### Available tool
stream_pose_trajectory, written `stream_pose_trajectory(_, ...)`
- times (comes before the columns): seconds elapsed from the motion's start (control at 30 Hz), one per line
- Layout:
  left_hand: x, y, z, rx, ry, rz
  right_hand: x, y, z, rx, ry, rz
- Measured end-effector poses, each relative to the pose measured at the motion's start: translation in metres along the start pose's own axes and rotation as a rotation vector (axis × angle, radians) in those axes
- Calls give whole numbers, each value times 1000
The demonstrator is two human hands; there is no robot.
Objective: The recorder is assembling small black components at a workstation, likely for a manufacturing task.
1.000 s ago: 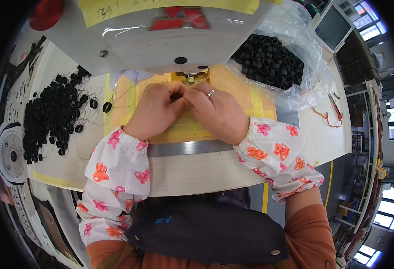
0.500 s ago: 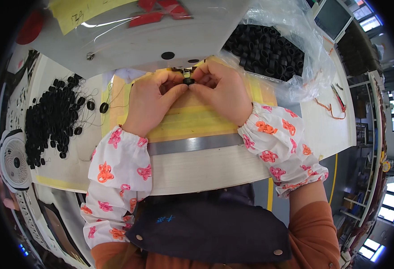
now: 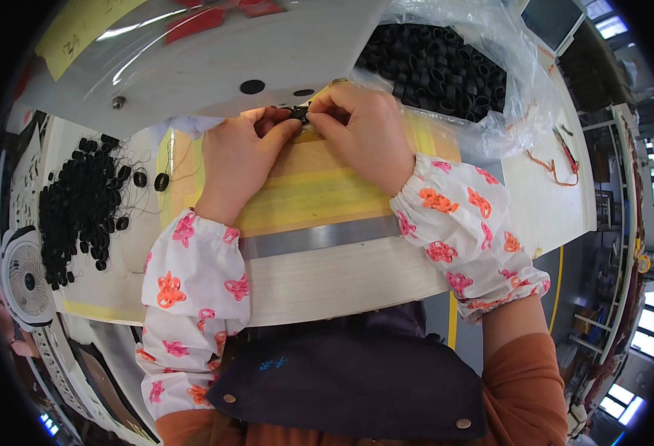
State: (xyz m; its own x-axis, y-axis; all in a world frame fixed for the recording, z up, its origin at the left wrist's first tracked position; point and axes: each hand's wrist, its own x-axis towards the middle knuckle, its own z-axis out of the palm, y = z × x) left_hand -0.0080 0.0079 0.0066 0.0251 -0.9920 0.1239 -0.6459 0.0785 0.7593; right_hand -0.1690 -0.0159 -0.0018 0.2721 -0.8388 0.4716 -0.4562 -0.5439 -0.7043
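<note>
Both my hands meet under the front of a white sewing machine [image 3: 193, 82], pinching a small black band [image 3: 299, 117] between them. My left hand [image 3: 237, 160] grips its left side with thumb and fingers. On the other side, the thumb and index finger of my right hand [image 3: 368, 134] are closed on it. Fingers and the machine head hide most of the band, so its shape does not show fully. Beneath my hands lies a work surface covered in yellow tape [image 3: 304, 178], with a grey metal strip [image 3: 323, 236] along its front.
On the left of the table [image 3: 319, 282] lies a heap of black rings [image 3: 81, 208] trailing loose threads. A clear plastic bag [image 3: 524, 111] full of black band loops [image 3: 438, 74] stands at the back right. Red-handled snippers [image 3: 567, 152] lie beyond it. A white fan [image 3: 29, 279] is far left.
My hands have moved slightly away from me and left with the black band, closer in under the machine. The bright metal part above the band no longer shows. The whole view has shifted a little.
</note>
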Motion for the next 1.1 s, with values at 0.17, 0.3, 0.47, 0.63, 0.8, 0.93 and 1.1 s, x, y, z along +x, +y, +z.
stream_pose_trajectory(0.17, 1, -3, -3, -52, -30, -79, 2, 3, 4, 29, -17, 37)
stream_pose_trajectory(0.3, 2, -4, -1, -85, -21, -60, 2, 4, 4, 24, -6, 25)
stream_pose_trajectory(0.47, 3, -7, 0, -86, -32, -48, 3, 2, 0, 37, -21, 54)
stream_pose_trajectory(0.63, 4, -7, -2, -43, -44, -52, 4, 3, 1, 8, -31, 58)
stream_pose_trajectory(0.8, 6, -7, -3, 5, -54, -32, 5, 2, 4, 12, -2, 40)
stream_pose_trajectory(0.93, 6, -8, -1, 87, -40, -22, 4, 2, 4, 17, 26, -3)
stream_pose_trajectory(1.1, 8, -9, -3, 168, -69, 5, 6, -1, -1, 41, -17, 39)
